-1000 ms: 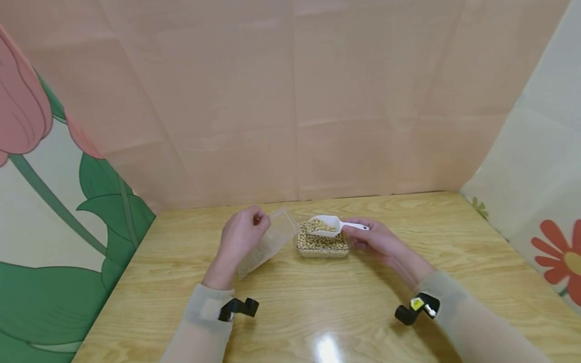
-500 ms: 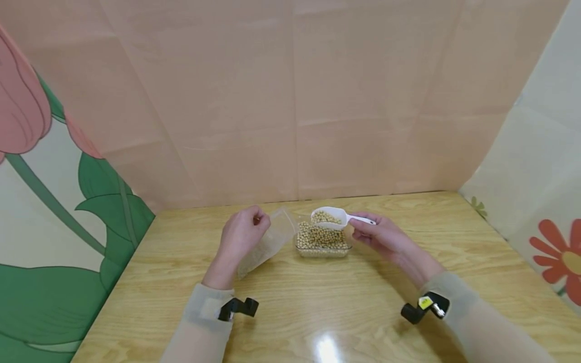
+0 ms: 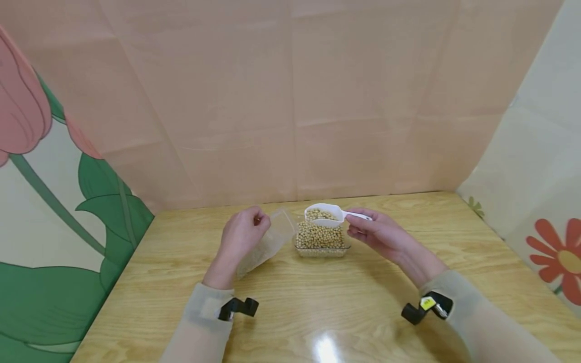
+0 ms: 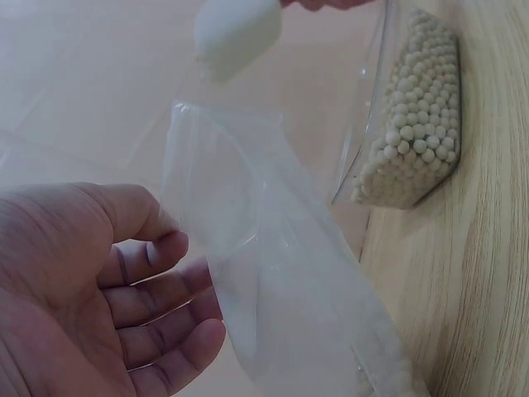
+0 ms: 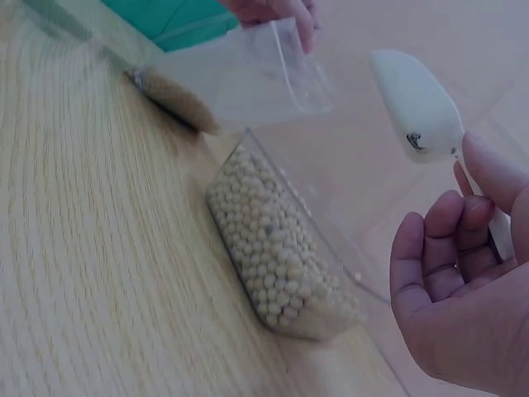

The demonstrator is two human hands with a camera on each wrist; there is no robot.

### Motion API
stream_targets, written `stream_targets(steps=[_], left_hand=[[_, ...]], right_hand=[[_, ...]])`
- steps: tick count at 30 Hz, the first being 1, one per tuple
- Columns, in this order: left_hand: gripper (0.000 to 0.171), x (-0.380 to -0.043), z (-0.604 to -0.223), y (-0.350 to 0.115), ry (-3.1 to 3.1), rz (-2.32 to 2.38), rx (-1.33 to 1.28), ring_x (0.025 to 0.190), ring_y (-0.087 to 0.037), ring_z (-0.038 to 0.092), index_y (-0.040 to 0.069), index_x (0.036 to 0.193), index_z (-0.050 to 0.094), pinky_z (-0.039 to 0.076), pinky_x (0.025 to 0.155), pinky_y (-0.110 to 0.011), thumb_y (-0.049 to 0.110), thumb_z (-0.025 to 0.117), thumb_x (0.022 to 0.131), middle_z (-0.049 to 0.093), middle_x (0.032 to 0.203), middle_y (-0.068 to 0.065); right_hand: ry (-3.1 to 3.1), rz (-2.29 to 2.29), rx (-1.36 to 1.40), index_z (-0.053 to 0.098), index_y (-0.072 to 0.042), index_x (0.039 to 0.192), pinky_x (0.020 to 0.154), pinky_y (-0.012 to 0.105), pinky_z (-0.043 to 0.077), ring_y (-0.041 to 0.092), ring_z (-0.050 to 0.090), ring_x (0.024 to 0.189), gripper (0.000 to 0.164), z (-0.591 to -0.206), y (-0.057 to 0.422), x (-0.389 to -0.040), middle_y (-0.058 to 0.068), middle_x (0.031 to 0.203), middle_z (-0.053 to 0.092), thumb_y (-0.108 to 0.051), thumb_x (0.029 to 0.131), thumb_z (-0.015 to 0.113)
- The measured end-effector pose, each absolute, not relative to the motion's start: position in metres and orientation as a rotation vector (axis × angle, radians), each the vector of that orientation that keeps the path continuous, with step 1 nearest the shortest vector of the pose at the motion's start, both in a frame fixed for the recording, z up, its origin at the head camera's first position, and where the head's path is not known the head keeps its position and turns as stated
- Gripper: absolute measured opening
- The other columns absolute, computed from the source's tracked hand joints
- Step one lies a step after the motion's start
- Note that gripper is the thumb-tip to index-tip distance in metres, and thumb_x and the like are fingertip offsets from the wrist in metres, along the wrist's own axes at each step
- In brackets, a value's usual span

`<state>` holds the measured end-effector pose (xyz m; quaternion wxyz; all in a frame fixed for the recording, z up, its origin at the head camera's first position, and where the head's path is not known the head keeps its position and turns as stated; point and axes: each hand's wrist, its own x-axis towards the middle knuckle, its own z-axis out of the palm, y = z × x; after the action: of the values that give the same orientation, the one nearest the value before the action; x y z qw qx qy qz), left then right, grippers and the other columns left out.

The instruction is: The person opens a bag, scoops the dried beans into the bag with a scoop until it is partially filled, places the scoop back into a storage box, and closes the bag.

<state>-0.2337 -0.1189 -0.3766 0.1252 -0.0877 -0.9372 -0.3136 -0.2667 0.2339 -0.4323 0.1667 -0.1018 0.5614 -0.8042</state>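
My left hand [image 3: 242, 233] pinches the top edge of a clear zip bag [image 3: 270, 242], which stands tilted with its mouth spread toward the right. Some soybeans lie in the bottom of the bag, as the right wrist view shows. In my right hand [image 3: 379, 233] is the handle of a white scoop [image 3: 333, 222], gripped between thumb and fingers. Soybeans [image 3: 319, 215] fill part of the scoop. It hangs over a clear rectangular container [image 3: 323, 253] heaped with more soybeans [image 5: 264, 240], just right of the bag mouth.
Everything rests on a wood-grain table [image 3: 281, 312]. A pink sheet [image 3: 290, 101] rises behind the table's back edge. Flower-patterned panels flank it, the left panel [image 3: 54, 222] in green and pink, the right panel [image 3: 544, 201] with a red flower.
The scoop with soybeans has risen from the heap in the container, shifted a little right, then moved back left toward the bag. My left hand and the bag stay in place.
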Motion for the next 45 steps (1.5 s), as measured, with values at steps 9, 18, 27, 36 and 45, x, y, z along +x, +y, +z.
stream_targets(steps=[9, 18, 27, 36, 45], left_hand=[[0.015, -0.235, -0.376, -0.119, -2.722, -0.894, -0.261, 0.063, -0.018, 0.052, 0.012, 0.092, 0.074, 0.043, 0.065, -0.037, 0.015, 0.063, 0.103, 0.064, 0.077, 0.000], [0.014, -0.235, -0.376, -0.120, -2.735, -0.907, -0.231, 0.065, -0.020, 0.053, 0.012, 0.094, 0.075, 0.044, 0.065, -0.037, 0.016, 0.064, 0.103, 0.065, 0.079, -0.001], [0.013, -0.236, -0.375, -0.120, -2.726, -0.892, -0.239, 0.067, -0.020, 0.054, 0.012, 0.092, 0.074, 0.044, 0.067, -0.037, 0.014, 0.065, 0.101, 0.065, 0.079, -0.001], [0.014, -0.235, -0.374, -0.121, -2.728, -0.899, -0.247, 0.065, -0.019, 0.052, 0.012, 0.092, 0.073, 0.043, 0.066, -0.037, 0.013, 0.064, 0.102, 0.065, 0.079, -0.001], [0.014, -0.234, -0.373, -0.121, -2.733, -0.895, -0.250, 0.064, -0.019, 0.052, 0.013, 0.092, 0.072, 0.043, 0.066, -0.037, 0.013, 0.063, 0.102, 0.064, 0.078, -0.001]], right_hand=[[1.663, -2.253, -0.264, 0.075, -0.008, 0.117, 0.097, 0.033, 0.059, 0.012, 0.069, 0.087, 0.010, -0.416, 0.210, -0.263, 0.000, 0.095, 0.073, -0.007, 0.109, 0.069], [1.819, -2.160, -0.273, 0.074, -0.002, 0.122, 0.086, 0.026, 0.060, 0.014, 0.071, 0.092, 0.019, -0.411, 0.184, -0.265, 0.003, 0.105, 0.074, -0.012, 0.105, 0.076], [2.095, -1.984, -0.277, 0.076, -0.002, 0.127, 0.102, 0.040, 0.057, 0.021, 0.069, 0.104, 0.035, -0.410, 0.168, -0.270, 0.007, 0.119, 0.074, -0.024, 0.100, 0.083], [2.339, -1.789, -0.278, 0.082, -0.012, 0.121, 0.091, 0.046, 0.048, 0.028, 0.060, 0.104, 0.036, -0.401, 0.159, -0.270, 0.003, 0.115, 0.074, -0.036, 0.095, 0.088], [2.540, -1.606, -0.384, 0.082, -0.011, 0.121, 0.058, 0.028, 0.041, 0.016, 0.048, 0.070, 0.033, -0.381, 0.153, -0.267, 0.004, 0.089, 0.067, -0.031, 0.096, 0.088]])
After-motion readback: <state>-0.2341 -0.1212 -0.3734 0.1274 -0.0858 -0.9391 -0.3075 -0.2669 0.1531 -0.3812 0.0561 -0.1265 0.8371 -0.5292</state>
